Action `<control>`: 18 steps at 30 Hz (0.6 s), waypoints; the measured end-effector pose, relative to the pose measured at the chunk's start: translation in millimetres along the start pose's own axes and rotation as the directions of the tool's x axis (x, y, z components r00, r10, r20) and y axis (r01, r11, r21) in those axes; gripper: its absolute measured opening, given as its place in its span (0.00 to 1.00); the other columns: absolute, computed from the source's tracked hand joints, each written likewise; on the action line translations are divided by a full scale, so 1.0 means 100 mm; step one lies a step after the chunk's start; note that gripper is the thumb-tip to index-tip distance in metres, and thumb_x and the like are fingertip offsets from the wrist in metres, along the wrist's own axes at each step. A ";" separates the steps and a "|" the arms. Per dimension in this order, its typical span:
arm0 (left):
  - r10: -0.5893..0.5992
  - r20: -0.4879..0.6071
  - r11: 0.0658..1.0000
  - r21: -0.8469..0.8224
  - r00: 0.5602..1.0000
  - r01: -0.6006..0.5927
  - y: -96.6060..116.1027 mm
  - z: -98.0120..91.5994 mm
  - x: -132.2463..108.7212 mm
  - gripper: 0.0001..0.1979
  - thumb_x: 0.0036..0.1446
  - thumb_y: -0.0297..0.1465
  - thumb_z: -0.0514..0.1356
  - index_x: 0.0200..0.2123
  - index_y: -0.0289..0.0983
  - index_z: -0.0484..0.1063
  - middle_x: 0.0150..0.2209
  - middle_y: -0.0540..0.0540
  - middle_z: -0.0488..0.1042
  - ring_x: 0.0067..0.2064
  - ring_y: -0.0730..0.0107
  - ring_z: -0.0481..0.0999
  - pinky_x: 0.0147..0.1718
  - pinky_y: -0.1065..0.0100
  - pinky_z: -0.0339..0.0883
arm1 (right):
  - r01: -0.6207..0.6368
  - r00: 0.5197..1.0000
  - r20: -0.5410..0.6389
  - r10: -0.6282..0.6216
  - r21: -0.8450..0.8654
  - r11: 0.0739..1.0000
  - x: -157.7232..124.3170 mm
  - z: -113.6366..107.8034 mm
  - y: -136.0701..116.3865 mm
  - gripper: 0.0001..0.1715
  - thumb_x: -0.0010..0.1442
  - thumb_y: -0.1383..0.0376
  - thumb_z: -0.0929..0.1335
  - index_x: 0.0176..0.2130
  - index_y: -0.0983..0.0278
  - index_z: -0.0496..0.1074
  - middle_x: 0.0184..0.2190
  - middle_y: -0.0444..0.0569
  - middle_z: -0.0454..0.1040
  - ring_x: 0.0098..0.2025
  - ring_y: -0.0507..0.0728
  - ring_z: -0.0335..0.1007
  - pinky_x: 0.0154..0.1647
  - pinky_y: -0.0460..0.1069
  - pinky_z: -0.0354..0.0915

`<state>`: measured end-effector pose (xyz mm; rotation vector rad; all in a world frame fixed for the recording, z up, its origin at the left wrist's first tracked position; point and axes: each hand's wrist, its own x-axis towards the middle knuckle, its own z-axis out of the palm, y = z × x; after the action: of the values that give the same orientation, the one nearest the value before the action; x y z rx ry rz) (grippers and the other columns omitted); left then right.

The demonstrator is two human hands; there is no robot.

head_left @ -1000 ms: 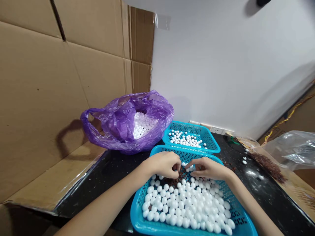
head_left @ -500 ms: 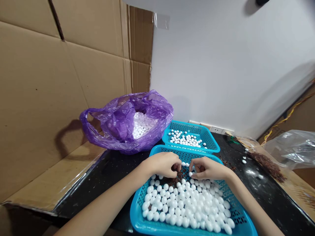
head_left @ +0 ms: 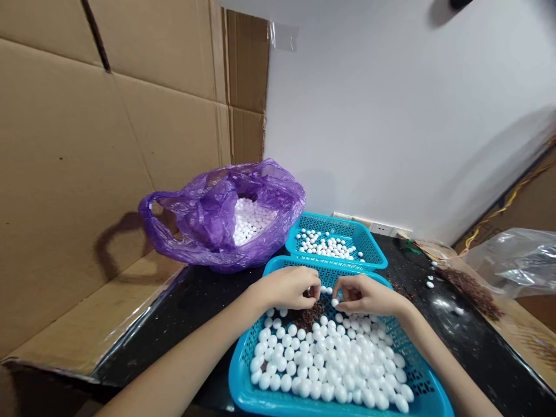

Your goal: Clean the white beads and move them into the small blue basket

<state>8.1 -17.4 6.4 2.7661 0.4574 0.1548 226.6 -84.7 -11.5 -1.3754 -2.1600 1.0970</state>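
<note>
- Cool indoor light; pale wall [head_left: 369, 116] dims toward upper right.
- Purple bag [head_left: 208, 223] throws soft shadow on cardboard [head_left: 52, 202] at left.
- Glare spot on black tabletop [head_left: 473, 347]; sheen on clear plastic [head_left: 521, 260].
- White balls [head_left: 350, 366] partly washed out.
- Edges stretched, wide-angle; lower left dark.

Right hand [head_left: 364, 295] more curled (forefinger outstretched a second ago), white ball [head_left: 334, 302] now at its fingertips

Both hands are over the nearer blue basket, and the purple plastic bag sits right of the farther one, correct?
The side is wrong: the head view shows the purple plastic bag left of the farther blue basket. The left hand and right hand are over the nearer blue basket.
</note>
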 end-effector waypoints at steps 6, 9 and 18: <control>-0.018 -0.089 0.999 -0.039 0.996 0.014 0.03 0.00 0.01 0.05 0.50 0.26 0.56 0.30 0.36 0.71 0.31 0.50 0.74 0.32 0.71 0.72 0.30 0.73 0.61 | 0.079 0.994 -0.084 -0.076 0.035 0.996 -0.01 -0.02 -0.02 0.07 0.55 0.64 0.69 0.35 0.64 0.69 0.29 0.45 0.71 0.28 0.51 0.66 0.28 0.46 0.61; -0.029 -0.079 0.998 -0.050 0.996 0.025 0.01 0.01 0.01 0.05 0.49 0.25 0.56 0.30 0.36 0.70 0.29 0.50 0.74 0.31 0.71 0.72 0.28 0.74 0.60 | 0.081 0.995 -0.066 -0.076 0.070 0.994 -0.02 -0.01 0.01 0.08 0.54 0.66 0.69 0.36 0.63 0.68 0.28 0.44 0.71 0.28 0.51 0.67 0.29 0.46 0.63; 0.040 -0.104 0.994 -0.095 0.994 -0.050 0.02 -0.02 0.02 0.08 0.46 0.20 0.56 0.30 0.36 0.71 0.30 0.51 0.74 0.33 0.72 0.72 0.31 0.75 0.61 | 0.180 0.975 -0.167 -0.146 0.212 0.960 0.01 -0.02 0.08 0.09 0.54 0.64 0.71 0.34 0.63 0.68 0.35 0.48 0.71 0.38 0.55 0.70 0.39 0.50 0.68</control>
<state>10.8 -18.3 8.8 2.6822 0.4025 0.3221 231.9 -81.5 -16.3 -1.1191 -1.9353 1.0996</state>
